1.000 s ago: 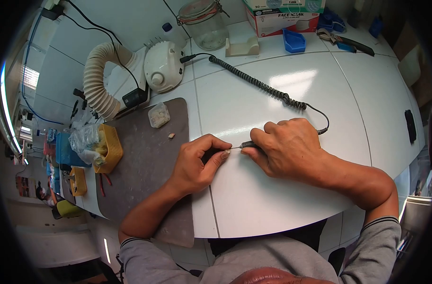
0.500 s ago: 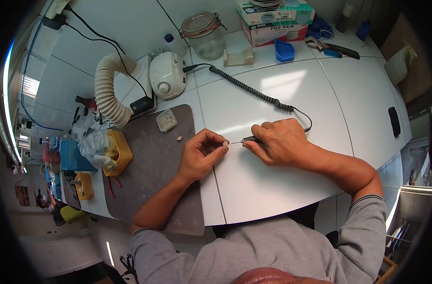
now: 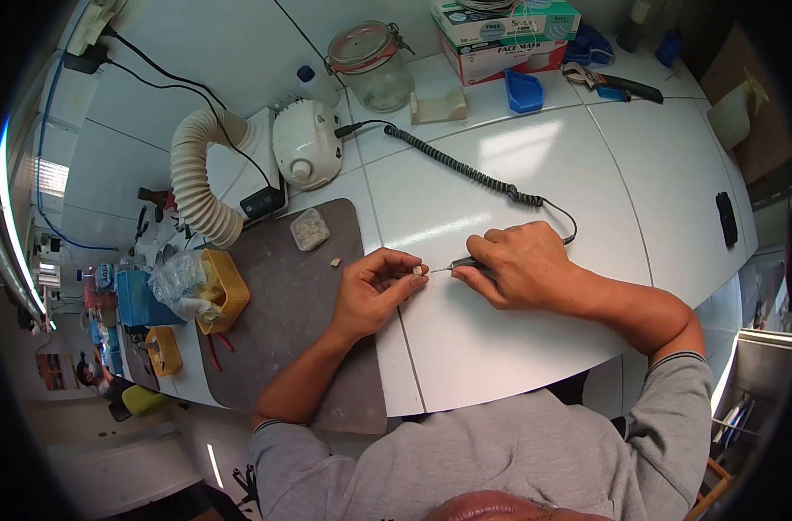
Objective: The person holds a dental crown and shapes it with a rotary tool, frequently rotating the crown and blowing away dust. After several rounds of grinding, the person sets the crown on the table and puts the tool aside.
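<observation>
My left hand [image 3: 377, 292] pinches a small whitish piece [image 3: 418, 270] between thumb and fingertips, over the right edge of the grey mat [image 3: 292, 295]. From the right, my right hand [image 3: 522, 267] grips a dark rotary handpiece [image 3: 470, 262], its thin metal bit pointing left at the piece. The bit's tip is close to the piece; contact cannot be made out. A coiled black cord [image 3: 452, 161] links the handpiece to a white control unit [image 3: 306, 144]. On the mat lie a small clear box of pale pieces [image 3: 310, 230] and one loose pale piece [image 3: 336, 262].
A ribbed hose [image 3: 190, 174] curves at the left, above yellow baskets [image 3: 231, 291]. Along the back stand a glass jar [image 3: 371, 78], mask boxes [image 3: 509, 54], a blue tray [image 3: 523, 92] and a wrench [image 3: 617, 84]. Another person [image 3: 90, 373] is far left.
The view has shifted slightly, so the mat and baskets appear a little lower and farther right. Both hands keep their hold on the piece and the handpiece.
</observation>
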A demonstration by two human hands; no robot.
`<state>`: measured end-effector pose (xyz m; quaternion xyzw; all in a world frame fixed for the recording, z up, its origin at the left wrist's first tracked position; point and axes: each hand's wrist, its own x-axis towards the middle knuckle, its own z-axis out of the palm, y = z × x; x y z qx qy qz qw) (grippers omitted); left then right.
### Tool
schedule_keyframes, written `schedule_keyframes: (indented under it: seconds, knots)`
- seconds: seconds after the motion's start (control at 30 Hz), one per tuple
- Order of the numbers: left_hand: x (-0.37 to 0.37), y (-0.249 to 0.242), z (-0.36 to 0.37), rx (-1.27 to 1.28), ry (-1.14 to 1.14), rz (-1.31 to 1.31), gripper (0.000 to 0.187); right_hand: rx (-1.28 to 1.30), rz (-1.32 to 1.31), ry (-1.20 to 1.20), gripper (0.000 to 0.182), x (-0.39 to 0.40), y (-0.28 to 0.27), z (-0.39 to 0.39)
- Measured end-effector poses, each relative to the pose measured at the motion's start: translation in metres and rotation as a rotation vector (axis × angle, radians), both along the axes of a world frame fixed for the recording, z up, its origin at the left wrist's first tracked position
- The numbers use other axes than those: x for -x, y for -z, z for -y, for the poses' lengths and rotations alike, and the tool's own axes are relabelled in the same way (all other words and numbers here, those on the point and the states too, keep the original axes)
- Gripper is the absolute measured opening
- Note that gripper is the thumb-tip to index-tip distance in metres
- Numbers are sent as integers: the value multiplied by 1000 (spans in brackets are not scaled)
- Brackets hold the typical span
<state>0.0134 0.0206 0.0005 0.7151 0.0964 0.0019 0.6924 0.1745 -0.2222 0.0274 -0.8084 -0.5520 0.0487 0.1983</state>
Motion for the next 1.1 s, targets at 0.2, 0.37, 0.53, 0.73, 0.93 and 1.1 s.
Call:
schedule_keyframes:
  seconds: [0.2, 0.37, 0.53, 0.73, 0.93, 1.1]
  knots:
    - [2, 6, -2, 17, -5, -23, 25, 6, -7, -5, 51, -1, -1, 0]
    - [2, 4, -1, -18, -7, -30, 23, 5, 1, -4, 51, 0, 0, 0]
    - [3, 7, -3, -53, 12, -25, 24, 6, 0, -2, 51, 0, -1, 0]
    - [4, 8, -4, -79, 29, -31, 24, 58, -10, 6, 50, 0, -4, 0]
    - [3, 4, -3, -133, 44, -27, 24, 9, 10, 2, 52, 0, -2, 0]
    - [3, 5, -3, -141, 46, -25, 24, -13, 4, 3, 51, 0, -1, 0]
